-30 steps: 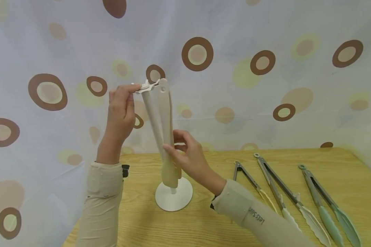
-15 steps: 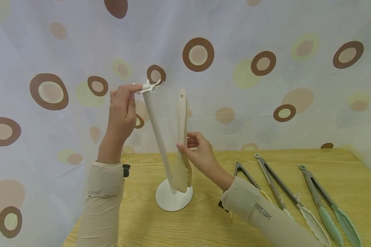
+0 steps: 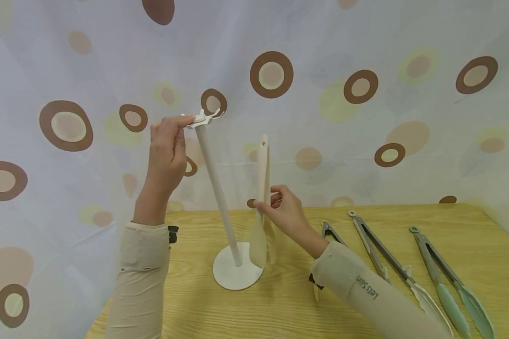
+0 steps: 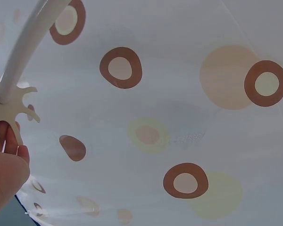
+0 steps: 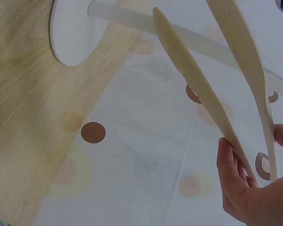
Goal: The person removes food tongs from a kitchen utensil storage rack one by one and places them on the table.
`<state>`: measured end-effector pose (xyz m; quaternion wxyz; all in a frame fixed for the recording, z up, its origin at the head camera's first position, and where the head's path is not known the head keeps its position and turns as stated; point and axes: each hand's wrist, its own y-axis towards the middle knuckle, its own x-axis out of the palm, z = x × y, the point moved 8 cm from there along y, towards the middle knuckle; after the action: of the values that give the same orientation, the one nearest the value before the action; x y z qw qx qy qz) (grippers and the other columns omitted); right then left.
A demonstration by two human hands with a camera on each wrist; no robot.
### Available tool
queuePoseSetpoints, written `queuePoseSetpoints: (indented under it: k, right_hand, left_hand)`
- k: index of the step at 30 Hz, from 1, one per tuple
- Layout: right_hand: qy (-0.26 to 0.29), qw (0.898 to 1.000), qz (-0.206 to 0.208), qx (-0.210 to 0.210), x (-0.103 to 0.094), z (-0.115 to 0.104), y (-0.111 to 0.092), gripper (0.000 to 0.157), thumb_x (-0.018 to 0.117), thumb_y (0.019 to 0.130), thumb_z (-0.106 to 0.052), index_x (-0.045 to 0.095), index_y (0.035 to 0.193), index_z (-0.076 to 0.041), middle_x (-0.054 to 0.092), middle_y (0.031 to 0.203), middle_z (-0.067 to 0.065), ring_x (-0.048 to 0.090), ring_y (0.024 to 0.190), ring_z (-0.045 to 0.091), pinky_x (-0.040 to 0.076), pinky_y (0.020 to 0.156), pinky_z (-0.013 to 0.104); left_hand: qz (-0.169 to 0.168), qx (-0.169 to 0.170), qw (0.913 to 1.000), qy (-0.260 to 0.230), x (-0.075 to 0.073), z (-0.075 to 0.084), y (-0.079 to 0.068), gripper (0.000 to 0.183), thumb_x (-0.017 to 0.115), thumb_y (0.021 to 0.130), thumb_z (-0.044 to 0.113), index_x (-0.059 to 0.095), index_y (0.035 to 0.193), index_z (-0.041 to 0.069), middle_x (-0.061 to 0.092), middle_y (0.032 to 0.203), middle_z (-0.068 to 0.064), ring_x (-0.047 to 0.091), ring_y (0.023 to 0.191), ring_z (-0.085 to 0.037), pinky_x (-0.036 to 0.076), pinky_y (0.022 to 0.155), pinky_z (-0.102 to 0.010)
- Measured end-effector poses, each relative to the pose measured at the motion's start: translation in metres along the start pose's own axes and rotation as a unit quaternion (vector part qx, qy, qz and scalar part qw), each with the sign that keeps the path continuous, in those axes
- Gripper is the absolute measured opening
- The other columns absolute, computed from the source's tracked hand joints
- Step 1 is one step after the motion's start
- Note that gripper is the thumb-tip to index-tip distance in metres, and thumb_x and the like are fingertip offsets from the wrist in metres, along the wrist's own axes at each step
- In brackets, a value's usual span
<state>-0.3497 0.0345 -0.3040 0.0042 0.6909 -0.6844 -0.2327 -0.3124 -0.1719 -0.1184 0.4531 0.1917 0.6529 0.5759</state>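
Observation:
A white utensil stand (image 3: pixel 214 181) has a round base on the table and a ring of hooks (image 4: pixel 7 110) on top; its pole looks slanted left in the head view. My left hand (image 3: pixel 167 150) grips the hook ring at its edge, fingers curled underneath. To the right of the pole, my right hand (image 3: pixel 286 214) holds cream tongs (image 3: pixel 262 172) upright, thumb on one arm and fingers on the other. A hole shows at the tongs' top end. In the right wrist view the two arms of the tongs (image 5: pixel 195 80) spread apart toward their broad ends.
On the right of the wooden table (image 3: pixel 195 310) lie metal-armed tongs: a smaller pair (image 3: pixel 332 230) partly under my right sleeve, a pair with pale tips (image 3: pixel 386 245) and a green-tipped pair (image 3: pixel 449 282). A patterned curtain (image 3: pixel 314 103) hangs behind.
My right hand has drawn the cream tongs away from the hooks, right and down, past the pole. The left hand stays on the hook ring.

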Motion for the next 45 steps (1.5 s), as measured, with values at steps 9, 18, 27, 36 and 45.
queuePoseSetpoints:
  k: [9,18,27,36,45]
  right_hand:
    - [-0.059,0.998,0.013,0.019,-0.008,0.02,0.003,0.048,0.073,0.084,-0.02,0.05,0.116,0.007,0.061,0.086,0.016,0.059,0.069,0.023,0.05,0.06,0.032]
    - [-0.103,0.992,-0.005,0.072,-0.009,0.044,0.003,0.048,0.072,0.084,-0.024,0.049,0.114,0.006,0.061,0.087,0.018,0.06,0.067,0.023,0.049,0.057,0.033]
    - [-0.133,0.984,-0.029,0.115,-0.007,0.059,0.002,0.048,0.073,0.083,-0.024,0.048,0.11,0.006,0.06,0.086,0.018,0.06,0.066,0.024,0.048,0.056,0.033]
    - [-0.156,0.978,-0.055,0.129,-0.005,0.071,-0.001,0.046,0.073,0.082,-0.022,0.048,0.105,0.008,0.056,0.082,0.017,0.057,0.063,0.024,0.047,0.053,0.032]
    - [-0.162,0.975,-0.077,0.134,0.001,0.077,-0.004,0.045,0.073,0.082,-0.021,0.049,0.104,0.009,0.054,0.079,0.016,0.058,0.059,0.024,0.052,0.053,0.036]
  left_hand:
    - [-0.001,0.01,0.9999,0.006,-0.001,0.002,0.0,0.026,0.038,0.099,-0.001,0.058,0.115,-0.006,0.06,0.111,-0.023,0.053,0.109,-0.038,0.028,0.092,-0.039]
    - [-0.001,0.013,0.9999,0.003,0.0,0.004,0.0,0.026,0.039,0.097,-0.004,0.058,0.114,-0.006,0.06,0.112,-0.023,0.053,0.109,-0.038,0.027,0.091,-0.038]
    - [-0.006,0.007,0.9999,0.006,0.0,0.003,0.0,0.027,0.038,0.099,0.0,0.058,0.115,-0.006,0.06,0.112,-0.023,0.052,0.11,-0.037,0.028,0.091,-0.039]
    - [-0.004,-0.007,1.0,0.001,0.0,-0.002,-0.001,0.027,0.039,0.098,-0.002,0.059,0.115,-0.005,0.06,0.114,-0.022,0.052,0.112,-0.035,0.027,0.092,-0.039]
    - [-0.003,0.001,1.0,0.006,-0.001,0.001,0.0,0.027,0.038,0.099,0.0,0.058,0.115,-0.006,0.06,0.113,-0.022,0.052,0.11,-0.037,0.028,0.09,-0.039]
